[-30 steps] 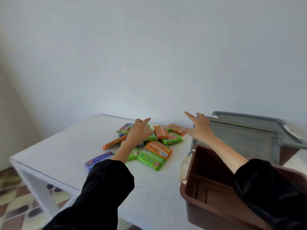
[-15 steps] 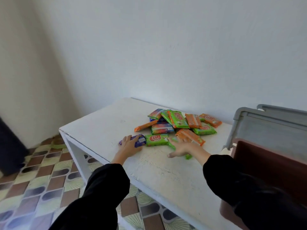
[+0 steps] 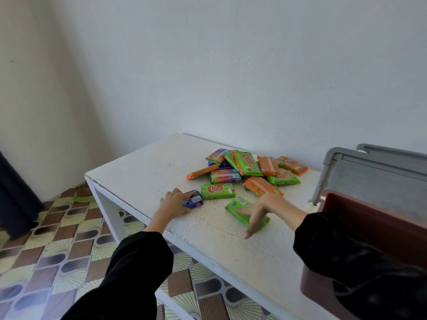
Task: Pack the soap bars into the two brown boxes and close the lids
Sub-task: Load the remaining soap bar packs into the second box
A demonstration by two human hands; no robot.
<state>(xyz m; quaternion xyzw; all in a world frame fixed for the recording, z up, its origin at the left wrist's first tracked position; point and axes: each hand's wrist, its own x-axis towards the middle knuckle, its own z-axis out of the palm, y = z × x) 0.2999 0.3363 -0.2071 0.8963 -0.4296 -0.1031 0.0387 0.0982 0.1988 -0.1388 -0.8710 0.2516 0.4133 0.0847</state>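
Several wrapped soap bars [image 3: 248, 172], green, orange and blue, lie in a loose pile on the white table [image 3: 143, 172]. My left hand [image 3: 174, 202] grips a blue soap bar [image 3: 193, 201] at the pile's near left. Over a green soap bar [image 3: 245, 212] that lies apart from the pile, my right hand [image 3: 262, 211] rests with fingers spread, thumb and fingers around its sides. A brown box [image 3: 369, 225] stands open at the right, partly behind my right sleeve; its grey lid [image 3: 374, 172] stands up behind it. Only one brown box is in view.
The table's left and near edges drop to a patterned tile floor [image 3: 57, 245]. A white wall runs close behind the table. A dark object [image 3: 16, 199] stands on the floor at far left.
The view swung left and down. Both hands came from the back of the table to its near side; the left one took the blue bar, the right one settled on a green bar.
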